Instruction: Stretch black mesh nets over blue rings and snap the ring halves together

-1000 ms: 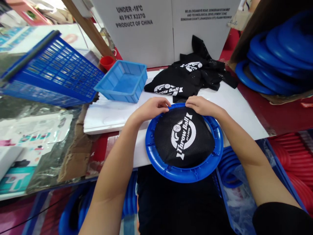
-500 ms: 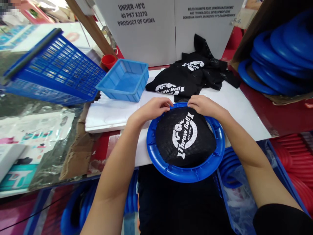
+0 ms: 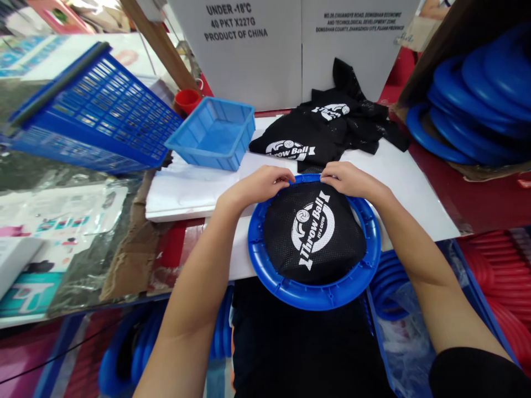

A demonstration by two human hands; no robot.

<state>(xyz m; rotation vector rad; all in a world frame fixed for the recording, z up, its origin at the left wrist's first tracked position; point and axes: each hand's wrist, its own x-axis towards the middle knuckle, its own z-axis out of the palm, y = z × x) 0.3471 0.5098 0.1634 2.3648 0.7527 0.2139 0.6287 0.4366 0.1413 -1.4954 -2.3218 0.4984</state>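
A blue plastic ring [image 3: 274, 276] lies over the table's near edge, small pegs showing along its channel. Black mesh fabric [image 3: 274, 243] printed "Throw Ball Fly & Catch" spans its inside, with gaps at the right and lower left. At the ring's far rim, my left hand [image 3: 271, 181] is closed, fingers curled over the rim left of centre. My right hand [image 3: 342, 179] pinches the same rim just right of it. Whether the fingertips also grip the mesh's edge is hidden. Beyond the hands lies a pile of black printed mesh pieces [image 3: 327, 130].
Left of the pile stands a light-blue bin [image 3: 211, 135], with a red cup [image 3: 188, 100] and a blue basket [image 3: 108, 110] beside it. Blue rings [image 3: 477, 99] are stacked at right. Red rings [image 3: 501, 276] sit below them. A white carton [image 3: 257, 61] stands at the back.
The view has shifted slightly. Both hands stay at the ring's far rim, and the ring and mesh look nearly the same.
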